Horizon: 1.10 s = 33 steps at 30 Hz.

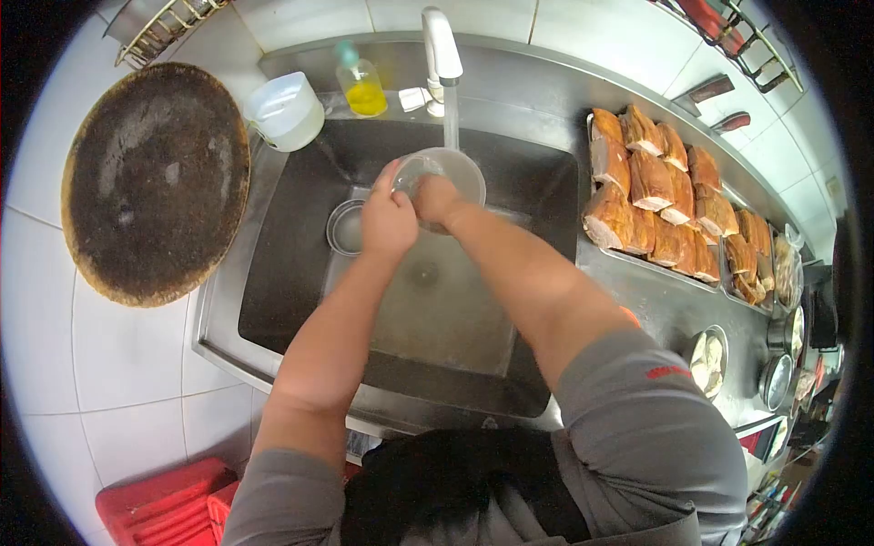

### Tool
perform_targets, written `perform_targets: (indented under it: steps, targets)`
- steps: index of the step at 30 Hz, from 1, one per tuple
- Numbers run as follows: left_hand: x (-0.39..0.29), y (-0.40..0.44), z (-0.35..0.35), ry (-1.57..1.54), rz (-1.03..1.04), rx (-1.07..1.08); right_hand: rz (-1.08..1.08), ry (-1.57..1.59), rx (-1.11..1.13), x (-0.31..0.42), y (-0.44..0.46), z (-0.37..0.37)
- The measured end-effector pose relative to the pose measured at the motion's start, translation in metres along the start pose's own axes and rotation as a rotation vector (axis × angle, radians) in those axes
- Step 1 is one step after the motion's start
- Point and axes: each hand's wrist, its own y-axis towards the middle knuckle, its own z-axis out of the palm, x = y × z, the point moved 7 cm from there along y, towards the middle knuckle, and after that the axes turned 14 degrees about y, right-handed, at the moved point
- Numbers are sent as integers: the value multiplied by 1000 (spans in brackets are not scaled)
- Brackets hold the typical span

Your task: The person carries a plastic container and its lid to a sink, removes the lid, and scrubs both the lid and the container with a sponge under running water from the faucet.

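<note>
Over the sink I hold a clear plastic container, tilted under the tap. My left hand grips its left side, thumb near the rim. My right hand reaches into the container; its fingers are hidden there. From the white tap a stream of water runs down at the container's far edge. Left of my left hand, a small round container sits in the sink. Cloudy water covers part of the sink's bottom.
A white tub and a bottle of yellow liquid stand behind the sink. At the left leans a dark round board. Trays of browned meat slabs lie on the right counter, near a bowl. Red plastic crates stand lower left.
</note>
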Motion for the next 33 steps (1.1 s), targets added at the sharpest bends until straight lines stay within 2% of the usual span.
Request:
perform_targets:
  steps: [3, 6, 8, 9, 11, 12, 14, 15, 16, 18, 19, 22, 25, 26, 29, 30, 31, 33]
  targets:
    - [17, -8, 8, -79, -133, -23, 286, 664, -261, -42, 23, 19]
    - [-1, -27, 11, -372, -381, 89, 284, 1075, -529, -60, 38, 28]
    - [2, -36, 26, -511, -396, 117, 282, 1347, -720, -75, 35, 28]
    - [2, -38, 31, -581, -403, 130, 338, 1266, -594, -64, 28, 24]
    - [-4, -31, 25, -483, -347, 153, 438, 1097, -349, -29, -2, 4]
    - [-4, -26, 20, -433, -322, 162, 208, 750, -181, -18, 4, 5]
    - [13, 0, 11, -130, 3, -34, -238, 32, 155, -11, 11, 39]
    - [15, 4, 7, 25, 160, -131, -181, -105, 146, -43, 24, 57]
    - [21, 3, 3, -27, -3, -2, -122, -241, 134, -83, 42, 78]
    - [4, -9, -3, -255, -274, 188, -58, -364, 119, -96, 42, 72]
    - [3, -16, 0, -370, -412, 277, -60, -358, 116, -67, 27, 43]
    - [11, 0, 6, -171, -143, 55, -80, -236, 113, -9, -11, 11]
    - [10, 10, -2, 152, 213, -165, -173, -1, 172, -5, -13, 26]
    - [18, 13, 0, 128, 158, -109, -215, 88, 209, -5, -13, 34]
    - [24, 13, -3, 1, -61, 73, 260, 686, -73, 20, -44, -35]
    - [7, 5, -10, -73, -163, 152, 286, 980, -209, -8, -18, -21]
    - [-3, 0, -10, -148, -262, 231, 221, 970, -300, -1, -20, -24]
    - [-7, -1, -6, -214, -313, 215, 90, 937, -471, 15, -29, -28]
